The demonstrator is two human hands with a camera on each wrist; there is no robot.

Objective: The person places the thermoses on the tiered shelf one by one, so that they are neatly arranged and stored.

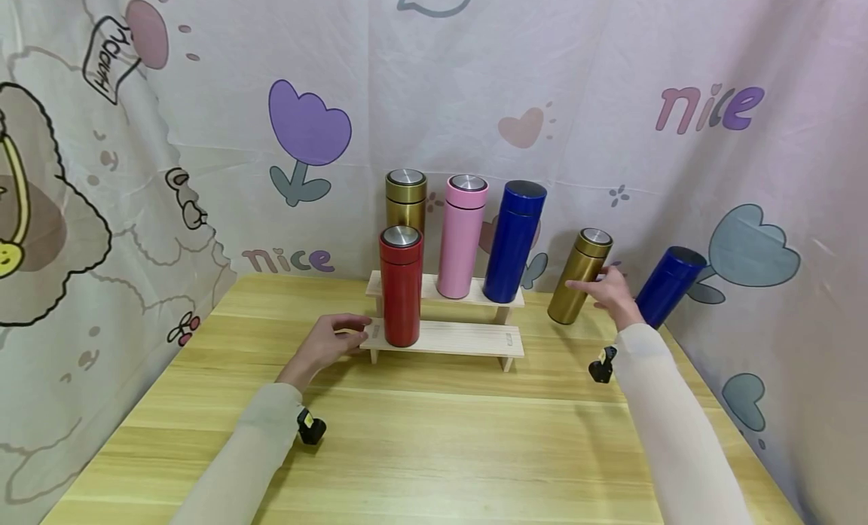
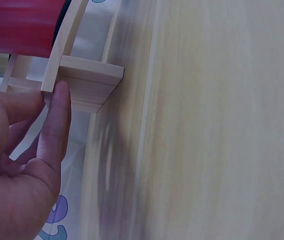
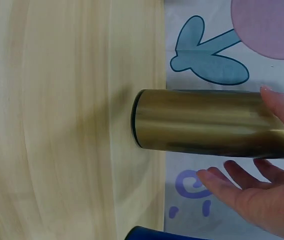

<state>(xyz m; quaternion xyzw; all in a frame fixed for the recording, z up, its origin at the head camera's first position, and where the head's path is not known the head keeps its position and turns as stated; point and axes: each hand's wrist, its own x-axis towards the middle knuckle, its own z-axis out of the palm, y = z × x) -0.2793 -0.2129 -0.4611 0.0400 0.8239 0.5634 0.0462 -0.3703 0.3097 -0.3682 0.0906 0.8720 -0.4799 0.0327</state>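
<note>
My left hand (image 1: pixel 328 348) pinches the left end of the low front step of a two-tier wooden stand (image 1: pixel 468 338); in the left wrist view the thumb and a finger (image 2: pixel 57 120) meet at the board's end. A red thermos (image 1: pixel 401 299) stands upright on that step, near its left end. At the right, my right hand (image 1: pixel 610 293) reaches around a gold thermos (image 1: pixel 576 288) with a steel-topped lid. The right wrist view shows the thumb (image 3: pixel 280 107) over this thermos's side, while the other fingers are spread apart from it.
On the stand's rear tier are another gold thermos (image 1: pixel 405 201), a pink thermos (image 1: pixel 461 242) and a blue thermos (image 1: pixel 513 242). A second blue thermos (image 1: pixel 667 288) is beyond the right hand, partly hidden by it. A printed cloth (image 1: pixel 441 96) hangs behind the wooden table (image 1: pixel 434 450).
</note>
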